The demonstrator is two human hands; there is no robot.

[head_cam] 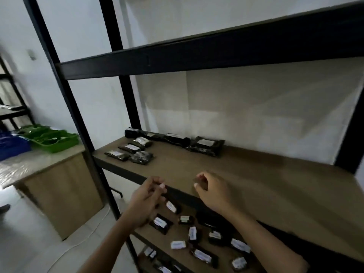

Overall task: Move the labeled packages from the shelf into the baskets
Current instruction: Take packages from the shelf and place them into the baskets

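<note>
Hovering at the wooden shelf [246,174] edge: left hand [144,201] and right hand [213,191], fingers loosely curled, both empty. Black flat packages [161,223] with white labels lie below; green baskets [57,139] on counter [29,166].

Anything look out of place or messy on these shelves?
Nothing damaged or spilled. The packages on the lower shelf lie scattered at mixed angles; those on the middle shelf are grouped at the back left. Both hands hold nothing.

Matt wood shelf [256,174], glossy packages [204,147]
</note>
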